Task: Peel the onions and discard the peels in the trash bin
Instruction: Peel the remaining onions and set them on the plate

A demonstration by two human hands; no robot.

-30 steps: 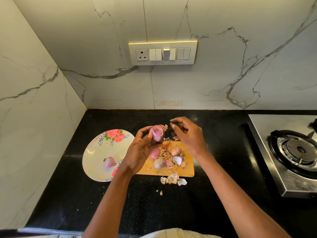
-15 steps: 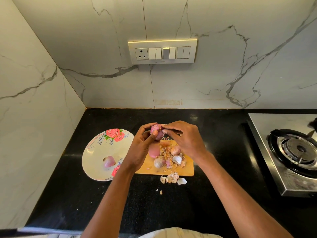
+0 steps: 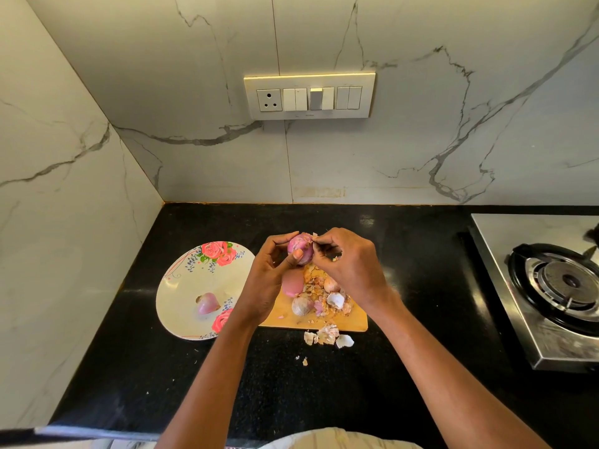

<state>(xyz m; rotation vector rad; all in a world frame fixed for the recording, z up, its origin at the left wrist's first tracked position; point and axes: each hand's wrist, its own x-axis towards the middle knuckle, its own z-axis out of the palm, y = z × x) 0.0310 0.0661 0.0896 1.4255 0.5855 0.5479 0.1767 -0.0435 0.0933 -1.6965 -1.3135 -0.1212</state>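
Here the left hand [image 3: 270,280] has its grip curled round a purple onion [image 3: 299,249], thumb lying across the front of it, and holds it up above the far edge of the wooden cutting board [image 3: 351,319]. The right hand [image 3: 348,265] meets the onion from its 3 o'clock side, fingertips pinching a bit of skin at the top of it. On the board beneath the hands lie a peeled pink onion [image 3: 291,283], a pale unpeeled one [image 3: 301,304] just at its 6 o'clock, and a heap of dry peels [image 3: 330,294] touching both. More loose peels [image 3: 327,335] sit on the black bench [image 3: 405,254] just off the board's near edge, with a few crumbs further toward 6 o'clock. At 9 o'clock from the board, touching or slightly overlapped by it, is a floral plate [image 3: 181,286] carrying one peeled onion piece [image 3: 208,303]. A gas stove [image 3: 557,286] stands well apart at 3 o'clock, and a switch panel [image 3: 309,96] is set in the marble wall at 12 o'clock.
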